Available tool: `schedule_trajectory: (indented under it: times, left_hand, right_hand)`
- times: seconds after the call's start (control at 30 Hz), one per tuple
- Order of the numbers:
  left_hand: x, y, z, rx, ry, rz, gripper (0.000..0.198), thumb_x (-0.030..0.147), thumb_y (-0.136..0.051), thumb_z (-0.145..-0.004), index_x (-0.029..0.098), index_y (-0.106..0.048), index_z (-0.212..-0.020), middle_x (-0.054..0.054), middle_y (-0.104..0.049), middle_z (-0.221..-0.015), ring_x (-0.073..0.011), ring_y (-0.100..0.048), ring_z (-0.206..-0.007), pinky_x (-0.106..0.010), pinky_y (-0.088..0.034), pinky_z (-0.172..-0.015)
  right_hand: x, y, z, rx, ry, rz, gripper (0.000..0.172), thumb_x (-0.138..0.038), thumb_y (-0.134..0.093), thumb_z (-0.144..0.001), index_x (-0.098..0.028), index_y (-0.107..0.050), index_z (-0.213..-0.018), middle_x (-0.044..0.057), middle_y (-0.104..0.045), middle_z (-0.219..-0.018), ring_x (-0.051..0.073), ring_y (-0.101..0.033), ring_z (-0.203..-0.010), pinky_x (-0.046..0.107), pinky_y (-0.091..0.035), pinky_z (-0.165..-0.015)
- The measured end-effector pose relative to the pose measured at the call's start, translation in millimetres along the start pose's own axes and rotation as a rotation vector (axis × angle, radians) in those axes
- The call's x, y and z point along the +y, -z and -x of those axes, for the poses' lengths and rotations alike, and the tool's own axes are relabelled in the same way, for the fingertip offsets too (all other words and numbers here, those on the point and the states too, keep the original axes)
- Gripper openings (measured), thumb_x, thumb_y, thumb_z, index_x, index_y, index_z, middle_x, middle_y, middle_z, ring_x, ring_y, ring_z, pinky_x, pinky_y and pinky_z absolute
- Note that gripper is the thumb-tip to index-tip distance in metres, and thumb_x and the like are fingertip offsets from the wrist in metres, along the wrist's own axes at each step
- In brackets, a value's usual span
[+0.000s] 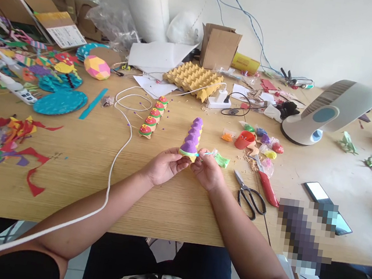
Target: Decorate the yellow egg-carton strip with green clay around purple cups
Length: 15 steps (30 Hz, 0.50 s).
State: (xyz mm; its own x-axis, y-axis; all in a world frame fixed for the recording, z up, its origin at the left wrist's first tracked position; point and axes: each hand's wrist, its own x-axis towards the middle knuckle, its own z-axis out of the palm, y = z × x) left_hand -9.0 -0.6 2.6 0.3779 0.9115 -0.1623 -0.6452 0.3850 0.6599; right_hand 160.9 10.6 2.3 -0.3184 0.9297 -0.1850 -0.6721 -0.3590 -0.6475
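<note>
Fingers of L hand bent, thumb & tips closed on near L edge of purple egg-carton strip, which is btwn both hands & extends away over wood table. R hand has fingers pinched tight on thin blue tool, its end by strip's green-banded near cup; can't tell if R fingertips touch strip too. Green packet just beyond R hand; red-topped strip to L, black-handled scissors to R.
</note>
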Motion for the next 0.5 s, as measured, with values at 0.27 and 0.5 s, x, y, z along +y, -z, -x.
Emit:
schedule_trajectory:
  times: [0.27,0.5]
  left_hand:
    - [0.5,-0.5,0.3,0.014,0.006,0.003,0.020,0.012,-0.068,-0.078,0.014,-0.074,-0.097,-0.007,-0.075,-0.089,-0.0140,-0.071,-0.085,-0.020,-0.058,-0.075]
    - [0.0,-1.0,-0.5,-0.009,0.000,0.009,0.018,0.012,-0.069,-0.078,0.013,-0.075,-0.096,-0.007,-0.075,-0.090,-0.0130,-0.071,-0.084,-0.020,-0.058,-0.076]
  right_hand:
    - [2.7,2.7,-1.8,-0.023,0.024,0.065,0.028,-0.031,-0.081,-0.072,-0.022,-0.056,-0.079,-0.008,-0.043,-0.058,0.008,-0.039,-0.052,0.019,-0.031,-0.049]
    - [-3.1,-0.7,1.2,-0.006,0.037,-0.015,0.032,-0.030,-0.082,-0.069,-0.022,-0.052,-0.074,-0.007,-0.045,-0.063,0.008,-0.038,-0.053,0.020,-0.032,-0.049]
